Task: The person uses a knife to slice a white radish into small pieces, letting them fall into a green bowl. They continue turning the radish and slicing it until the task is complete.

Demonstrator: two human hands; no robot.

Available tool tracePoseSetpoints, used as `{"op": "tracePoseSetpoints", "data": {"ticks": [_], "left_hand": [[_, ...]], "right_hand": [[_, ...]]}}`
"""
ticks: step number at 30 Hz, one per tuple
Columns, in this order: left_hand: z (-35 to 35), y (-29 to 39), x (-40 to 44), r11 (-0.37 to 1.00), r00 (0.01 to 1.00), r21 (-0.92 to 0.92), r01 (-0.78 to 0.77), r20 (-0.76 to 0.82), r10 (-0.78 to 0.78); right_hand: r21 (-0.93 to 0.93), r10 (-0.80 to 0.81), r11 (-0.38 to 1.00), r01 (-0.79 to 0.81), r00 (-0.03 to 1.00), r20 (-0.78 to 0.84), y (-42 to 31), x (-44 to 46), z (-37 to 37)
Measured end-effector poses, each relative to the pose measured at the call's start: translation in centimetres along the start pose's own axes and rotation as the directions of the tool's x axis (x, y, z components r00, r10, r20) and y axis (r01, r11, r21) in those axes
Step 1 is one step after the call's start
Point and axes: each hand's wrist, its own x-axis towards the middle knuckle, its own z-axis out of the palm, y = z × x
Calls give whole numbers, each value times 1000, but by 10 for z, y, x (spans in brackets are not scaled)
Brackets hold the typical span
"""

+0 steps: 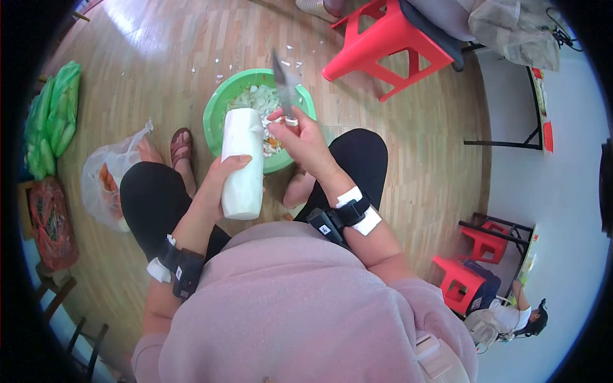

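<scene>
A thick, peeled white radish (241, 166) is gripped near its lower half by my left hand (220, 182), its upper end over the basin's rim. My right hand (300, 137) is closed round the handle of a knife (283, 86), whose blade points up and away from me and looks blurred. The knife is just right of the radish, apart from it. Below both lies a green basin (212, 115) on the floor, with white chopped pieces (255, 99) and some orange bits in it.
A clear plastic bag (102, 185) with orange contents sits left of my knee. Green bags (54, 121) and a red bag (52, 223) are at far left. Red stools (389, 48) stand at upper right and lower right; a person (511, 316) sits there. White scraps dot the floor.
</scene>
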Motion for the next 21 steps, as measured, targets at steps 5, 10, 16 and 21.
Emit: {"op": "tracePoseSetpoints", "data": {"ticks": [5, 10, 16, 21], "left_hand": [[4, -1, 1, 998, 999, 63, -23, -33, 25], [3, -5, 6, 991, 995, 125, -48, -81, 58], [5, -6, 8, 988, 991, 145, -54, -114, 71], [9, -3, 4, 978, 989, 206, -22, -140, 52]], "right_hand": [[-502, -172, 833, 231, 972, 162, -4, 0, 11], [-579, -244, 767, 277, 960, 135, 2, 0, 9], [-610, -325, 726, 318, 940, 102, 3, -1, 10], [-486, -212, 850, 206, 976, 42, 18, 3, 5]]}}
